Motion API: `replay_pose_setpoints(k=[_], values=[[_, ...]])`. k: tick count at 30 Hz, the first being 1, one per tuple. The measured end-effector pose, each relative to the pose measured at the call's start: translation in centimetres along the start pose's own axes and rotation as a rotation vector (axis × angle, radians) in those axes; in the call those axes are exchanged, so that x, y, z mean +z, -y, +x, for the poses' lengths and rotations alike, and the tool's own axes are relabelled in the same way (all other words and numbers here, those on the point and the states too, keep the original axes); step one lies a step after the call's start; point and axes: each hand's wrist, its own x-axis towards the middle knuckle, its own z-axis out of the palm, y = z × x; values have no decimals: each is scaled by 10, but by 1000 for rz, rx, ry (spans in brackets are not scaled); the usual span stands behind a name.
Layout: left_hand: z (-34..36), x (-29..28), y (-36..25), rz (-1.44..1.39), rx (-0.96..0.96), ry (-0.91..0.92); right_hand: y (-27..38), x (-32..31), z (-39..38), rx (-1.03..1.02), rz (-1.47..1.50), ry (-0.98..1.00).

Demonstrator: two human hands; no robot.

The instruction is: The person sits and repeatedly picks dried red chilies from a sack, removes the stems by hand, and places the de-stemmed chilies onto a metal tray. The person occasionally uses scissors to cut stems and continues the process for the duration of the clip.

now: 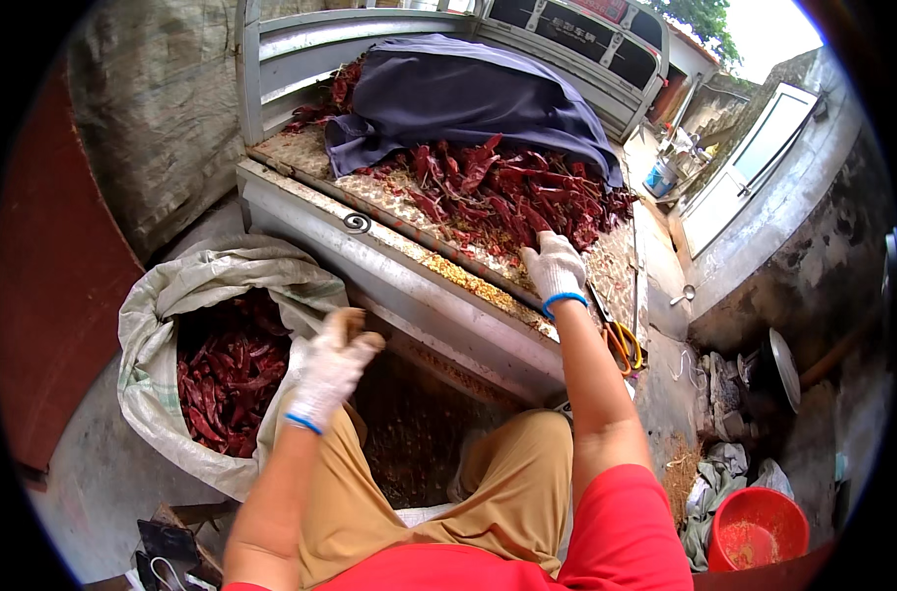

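Note:
My left hand (pixel 335 364), in a white glove with a blue cuff, is raised at the right rim of a woven white sack (pixel 148 364) of dried red chillies (pixel 222 384). Its fingers are slightly apart, with nothing visible in them. My right hand (pixel 552 266), gloved the same way, reaches to the edge of a chilli pile (pixel 478 177) on a rusty metal truck bed (pixel 399 241); its fingers are curled and what they grip is hidden. A dark purple cloth (pixel 448 94) covers part of the pile. Scissors (pixel 616 335) with yellow handles lie below my right wrist.
A red bucket (pixel 754 537) and crumpled bags (pixel 714 492) sit at lower right, near a dark corner of clutter. A white door (pixel 739 163) is set in the right wall. A brown board (pixel 54 295) stands left of the sack. Some dark items (pixel 167 547) lie at lower left.

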Motion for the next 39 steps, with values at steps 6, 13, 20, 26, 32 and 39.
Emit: replay_pose_setpoints(k=[6,13,20,26,32,39], values=[[-16,86,24,-353,-70,258,3,8,21,33,-14,5],[-16,78,13,-622,-264,217,17,-22,-75,-280,41,-69],[-25,90,-7,-785,-305,340,64,-5,-205,-468,100,82],[-28,83,1,-898,-400,330,66,-2,-219,-560,455,148],[-29,81,-3,-1011,-418,378,42,-3,-195,-267,897,35],[-31,78,-9,-828,-337,404,47,4,-181,-560,985,28]])
